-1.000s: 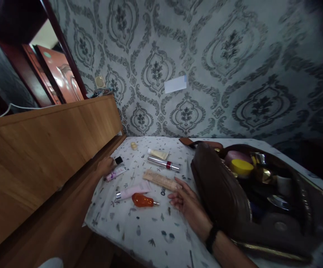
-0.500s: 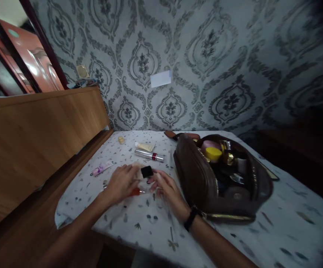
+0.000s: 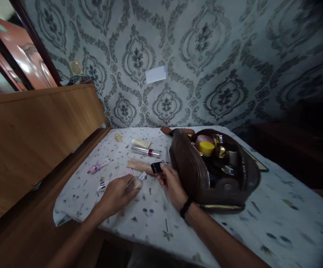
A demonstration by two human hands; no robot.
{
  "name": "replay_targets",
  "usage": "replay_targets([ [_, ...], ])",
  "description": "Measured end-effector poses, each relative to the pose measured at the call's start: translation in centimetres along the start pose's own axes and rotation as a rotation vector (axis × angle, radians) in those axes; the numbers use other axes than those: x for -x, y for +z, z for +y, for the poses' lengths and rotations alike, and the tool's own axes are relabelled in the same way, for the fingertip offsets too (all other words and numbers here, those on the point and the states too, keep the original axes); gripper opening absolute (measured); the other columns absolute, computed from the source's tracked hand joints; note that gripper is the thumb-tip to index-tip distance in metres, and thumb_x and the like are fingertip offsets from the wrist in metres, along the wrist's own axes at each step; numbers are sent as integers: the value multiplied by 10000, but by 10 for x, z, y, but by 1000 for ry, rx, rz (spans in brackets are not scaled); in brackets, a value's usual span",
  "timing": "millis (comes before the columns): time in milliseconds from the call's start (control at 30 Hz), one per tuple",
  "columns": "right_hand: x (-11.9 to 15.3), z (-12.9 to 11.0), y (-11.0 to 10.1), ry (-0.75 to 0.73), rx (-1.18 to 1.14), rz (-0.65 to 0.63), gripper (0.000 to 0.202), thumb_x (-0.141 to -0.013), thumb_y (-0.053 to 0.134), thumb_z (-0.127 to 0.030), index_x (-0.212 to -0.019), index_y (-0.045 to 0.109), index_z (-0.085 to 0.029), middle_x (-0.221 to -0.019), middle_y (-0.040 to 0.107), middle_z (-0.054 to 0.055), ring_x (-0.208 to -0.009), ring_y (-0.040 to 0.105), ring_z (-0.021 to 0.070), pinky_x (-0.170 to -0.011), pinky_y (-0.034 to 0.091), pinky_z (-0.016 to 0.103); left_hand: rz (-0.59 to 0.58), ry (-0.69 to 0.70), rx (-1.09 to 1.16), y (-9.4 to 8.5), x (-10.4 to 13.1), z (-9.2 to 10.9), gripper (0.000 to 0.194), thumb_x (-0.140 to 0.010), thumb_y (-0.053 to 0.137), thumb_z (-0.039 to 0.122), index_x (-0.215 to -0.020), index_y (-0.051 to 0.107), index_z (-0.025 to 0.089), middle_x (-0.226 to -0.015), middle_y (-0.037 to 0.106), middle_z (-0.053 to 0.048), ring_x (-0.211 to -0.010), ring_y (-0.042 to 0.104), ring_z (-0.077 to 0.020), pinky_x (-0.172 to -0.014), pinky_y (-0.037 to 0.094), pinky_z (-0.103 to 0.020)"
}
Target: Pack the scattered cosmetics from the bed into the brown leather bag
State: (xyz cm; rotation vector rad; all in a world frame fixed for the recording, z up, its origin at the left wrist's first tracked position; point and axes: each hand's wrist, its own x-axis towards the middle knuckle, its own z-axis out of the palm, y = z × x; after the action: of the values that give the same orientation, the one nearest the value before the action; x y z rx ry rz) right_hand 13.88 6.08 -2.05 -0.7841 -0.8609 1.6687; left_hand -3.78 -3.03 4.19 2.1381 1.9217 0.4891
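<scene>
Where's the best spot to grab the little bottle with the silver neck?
Probably hold the bottle by its body, coming from the left, as the left hand does. It tilts so that its narrow silver neck points to the right, towards the black cap in the right hand. The body looks wider, so a grip there should be steadier.

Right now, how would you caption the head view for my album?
Left hand holding a small bottle, right hand a black cap, beside an open brown bag.

Dim, cool light; glare on door; right edge dark, seemingly blurred.
</scene>
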Motion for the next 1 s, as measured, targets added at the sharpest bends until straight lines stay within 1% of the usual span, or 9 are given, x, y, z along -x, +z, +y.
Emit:
replay_targets([
  [100, 0, -2, 0, 75, -43, -30, 508, -570, 828, -608, -681, 542, -203, -500, 528, -54, -423, 380, 67, -394, 199, 201, -6, -36, 148, 0, 0, -7, 264, -893, 528, 475, -924, 621, 229, -755, 637, 13, -718, 597, -184, -633, 404, -265],
  [233, 1, 0, 2, 176, -90, -98, 494, -563, 843, -579, -670, 563, -187, -491, 528, -46, -409, 365, 55, -378, 182, 192, 91, -19, 185, 7, -2, -12, 276, -862, 590, 419, -1059, 656, 237, -975, 713, -17, -901, 641, -217, -778, 453, -295],
  [333, 0, 1, 1, 228, -123, -123, 474, -577, 846, -550, -647, 544, -192, -486, 520, -48, -397, 347, 48, -368, 185, 183, 141, 15, 171, 11, -2, -13, 329, -845, 632, 385, -1143, 651, 249, -1094, 708, -44, -983, 642, -242, -841, 475, -323],
  [400, -1, 1, 0, 253, -137, -135, 460, -604, 838, -535, -644, 529, -198, -482, 513, -52, -390, 335, 44, -366, 189, 177, 173, 47, 124, 11, 0, -11, 348, -852, 639, 389, -1169, 650, 248, -1054, 694, -60, -969, 638, -249, -827, 488, -332],
  [500, -1, 1, -1, 275, -142, -151, 426, -648, 818, -515, -663, 531, -201, -485, 511, -51, -387, 337, 48, -366, 196, 181, 200, 75, 65, 9, 2, -7, 362, -874, 631, 391, -1211, 645, 262, -960, 646, -49, -910, 634, -228, -793, 496, -320],
  [633, 0, 1, 0, 263, -124, -160, 418, -643, 816, -522, -689, 552, -201, -495, 518, -49, -395, 346, 57, -372, 191, 197, 229, 90, 53, 5, 2, 1, 376, -887, 624, 380, -1254, 625, 297, -966, 598, -24, -866, 620, -191, -779, 500, -288],
  [767, 3, 2, 2, 222, -77, -165, 460, -608, 832, -556, -687, 557, -195, -491, 532, -48, -403, 356, 58, -381, 178, 197, 217, 90, 76, 5, 1, 3, 364, -887, 627, 349, -1247, 627, 303, -978, 593, -20, -888, 621, -192, -795, 504, -282],
  [867, 6, 2, 4, 184, -31, -173, 480, -607, 833, -580, -718, 578, -189, -497, 546, -46, -411, 373, 59, -396, 187, 194, 205, 91, 91, 9, -2, 2, 363, -870, 639, 311, -1232, 637, 290, -979, 599, -25, -881, 626, -195, -798, 510, -287],
  [1000, 10, 4, 5, 134, 28, -175, 490, -605, 840, -591, -740, 595, -189, -505, 552, -45, -431, 407, 73, -415, 215, 200, 201, 108, 126, 19, -5, 2, 347, -865, 634, 295, -1211, 642, 269, -973, 600, -38, -884, 627, -202, -798, 524, -301],
])
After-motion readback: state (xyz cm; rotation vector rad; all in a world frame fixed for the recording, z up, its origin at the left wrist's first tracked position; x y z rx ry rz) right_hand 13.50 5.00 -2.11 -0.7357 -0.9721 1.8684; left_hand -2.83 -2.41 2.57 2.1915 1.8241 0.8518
